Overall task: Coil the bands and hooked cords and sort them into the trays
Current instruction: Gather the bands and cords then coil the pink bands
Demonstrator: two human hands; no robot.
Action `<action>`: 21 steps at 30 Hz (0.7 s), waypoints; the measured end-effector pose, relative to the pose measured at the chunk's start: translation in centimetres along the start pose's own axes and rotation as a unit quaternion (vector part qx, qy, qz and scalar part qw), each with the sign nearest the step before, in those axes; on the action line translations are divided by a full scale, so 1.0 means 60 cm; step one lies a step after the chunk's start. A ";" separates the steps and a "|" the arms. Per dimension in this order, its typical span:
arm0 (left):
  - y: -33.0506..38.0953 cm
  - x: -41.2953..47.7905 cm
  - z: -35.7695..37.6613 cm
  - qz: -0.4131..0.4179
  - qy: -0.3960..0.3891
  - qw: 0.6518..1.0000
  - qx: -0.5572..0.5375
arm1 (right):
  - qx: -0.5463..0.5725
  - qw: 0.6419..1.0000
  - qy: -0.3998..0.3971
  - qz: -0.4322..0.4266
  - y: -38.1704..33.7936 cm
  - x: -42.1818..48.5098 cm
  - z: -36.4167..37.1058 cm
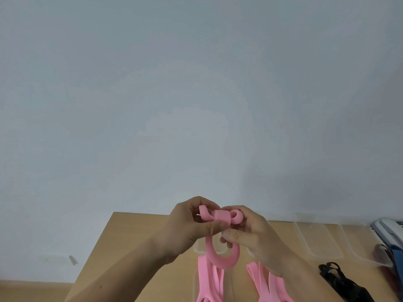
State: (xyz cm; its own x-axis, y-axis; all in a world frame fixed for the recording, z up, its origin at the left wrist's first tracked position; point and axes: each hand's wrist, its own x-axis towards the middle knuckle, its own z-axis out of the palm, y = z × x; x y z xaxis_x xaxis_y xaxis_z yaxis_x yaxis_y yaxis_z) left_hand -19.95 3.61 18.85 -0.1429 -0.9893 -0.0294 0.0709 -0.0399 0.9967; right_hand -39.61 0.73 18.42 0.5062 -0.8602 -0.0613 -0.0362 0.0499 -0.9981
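Both hands hold one pink band (pixel 220 256) in the air above the wooden table (pixel 130 243). My left hand (pixel 192 223) pinches the wound, knotted part at the top. My right hand (pixel 248 229) grips the same band from the right, thumb and fingers closed on it. A loop of the band hangs below my hands. Other pink bands (pixel 209 282) lie flat on the table under my hands, with more pink bands (pixel 268 282) to their right. Clear plastic trays (pixel 322 238) stand at the back right of the table.
A black hooked cord (pixel 340 282) lies at the right of the table. A blue and red cord (pixel 394 256) sits at the far right edge beside a white object (pixel 386 227). A pale wall fills the upper view. The table's left edge drops to the floor.
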 end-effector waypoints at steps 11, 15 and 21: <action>-0.014 -0.004 0.006 0.102 -0.057 0.992 0.050 | -0.037 0.998 0.056 0.001 -0.014 0.006 0.003; -0.011 -0.003 0.005 0.035 -0.042 0.996 0.072 | -0.026 0.997 0.071 -0.022 -0.014 0.006 0.002; 0.005 -0.003 -0.001 -0.051 -0.059 0.995 0.057 | 0.000 0.997 0.068 -0.037 -0.006 0.006 0.003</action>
State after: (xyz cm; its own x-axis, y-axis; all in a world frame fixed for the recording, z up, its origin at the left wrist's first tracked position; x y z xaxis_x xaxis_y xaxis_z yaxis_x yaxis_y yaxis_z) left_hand -19.85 3.77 19.16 -0.2596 -0.9572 -0.1280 -0.0622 -0.1157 0.9913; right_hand -39.26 0.52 18.79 0.3861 -0.9224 0.0134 -0.0041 -0.0162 -0.9999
